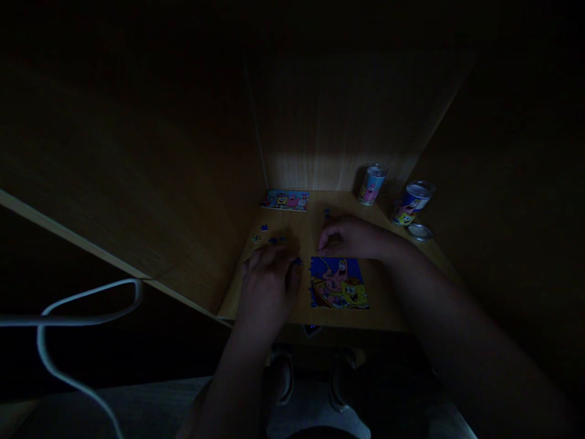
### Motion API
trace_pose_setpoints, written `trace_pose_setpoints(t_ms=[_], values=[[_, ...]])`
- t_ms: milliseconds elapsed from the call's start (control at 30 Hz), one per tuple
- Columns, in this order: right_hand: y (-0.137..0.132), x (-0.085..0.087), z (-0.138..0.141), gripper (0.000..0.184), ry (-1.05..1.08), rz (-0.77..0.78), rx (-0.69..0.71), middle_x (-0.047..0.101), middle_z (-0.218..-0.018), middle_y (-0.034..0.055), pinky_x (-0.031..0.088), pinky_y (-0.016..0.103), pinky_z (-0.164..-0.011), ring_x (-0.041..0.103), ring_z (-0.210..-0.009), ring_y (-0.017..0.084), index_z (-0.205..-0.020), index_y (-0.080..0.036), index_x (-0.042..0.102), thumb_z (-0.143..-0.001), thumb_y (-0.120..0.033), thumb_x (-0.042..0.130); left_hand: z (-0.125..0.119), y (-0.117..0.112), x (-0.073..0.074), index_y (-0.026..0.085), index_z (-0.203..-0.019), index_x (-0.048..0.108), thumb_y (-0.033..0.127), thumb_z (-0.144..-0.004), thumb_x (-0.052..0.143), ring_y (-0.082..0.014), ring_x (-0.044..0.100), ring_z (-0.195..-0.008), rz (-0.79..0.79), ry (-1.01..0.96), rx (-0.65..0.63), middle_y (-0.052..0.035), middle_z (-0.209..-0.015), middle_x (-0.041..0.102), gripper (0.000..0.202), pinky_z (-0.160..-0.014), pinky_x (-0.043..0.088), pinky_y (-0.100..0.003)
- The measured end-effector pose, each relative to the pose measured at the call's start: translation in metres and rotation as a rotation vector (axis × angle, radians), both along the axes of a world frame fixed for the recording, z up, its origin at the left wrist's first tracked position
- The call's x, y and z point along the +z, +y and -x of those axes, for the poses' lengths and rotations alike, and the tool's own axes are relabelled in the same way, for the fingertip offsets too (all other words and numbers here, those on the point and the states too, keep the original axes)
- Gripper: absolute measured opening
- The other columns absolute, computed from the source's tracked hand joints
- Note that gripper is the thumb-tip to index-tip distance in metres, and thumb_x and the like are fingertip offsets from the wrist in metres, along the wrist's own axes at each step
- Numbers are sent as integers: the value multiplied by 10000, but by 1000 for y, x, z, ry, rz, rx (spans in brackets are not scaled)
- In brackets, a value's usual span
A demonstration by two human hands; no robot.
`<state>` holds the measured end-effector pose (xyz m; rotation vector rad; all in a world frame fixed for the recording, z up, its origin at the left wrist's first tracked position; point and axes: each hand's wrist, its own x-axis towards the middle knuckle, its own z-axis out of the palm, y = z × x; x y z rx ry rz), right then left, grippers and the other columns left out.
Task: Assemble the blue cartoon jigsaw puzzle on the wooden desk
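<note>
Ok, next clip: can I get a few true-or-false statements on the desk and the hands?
1. The puzzle lies flat on the desk, just right of the left hand. True.
2. Both tins stand at the desk's left edge. False: the far tin and the near tin stand at the back right.
3. A lid lies beside the near tin. True.
4. The right hand holds a tin. False: it is curled low over the desk behind the puzzle.
5. Loose pieces lie beyond the left hand. True.
</note>
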<state>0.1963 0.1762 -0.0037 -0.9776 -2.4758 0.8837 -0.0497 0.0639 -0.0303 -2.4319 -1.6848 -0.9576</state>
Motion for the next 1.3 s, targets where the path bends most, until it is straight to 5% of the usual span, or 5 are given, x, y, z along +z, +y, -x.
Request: trace_pose_setpoints(t_ms=[300, 1300], values=[[-3, 4, 3, 178, -152, 68, 35, 779, -963, 19, 498, 292, -800, 709, -906, 184, -925, -219, 818, -807, -332, 887, -5, 7, 2, 251, -1068, 757, 224, -974, 722, -348, 590, -1304, 124, 44, 59, -82, -1378, 688, 103, -1066, 464, -558], [-4, 1, 11, 172, -122, 73, 69, 767, -962, 16, 500, 287, -793, 704, -911, 180, -927, -224, 816, -813, -332, 886, -6, 6, 2, 239, -1058, 767, 146, -975, 689, -308, 639, -1152, 83, 94, -158, -60, -1180, 737, 147, -999, 485, -503]])
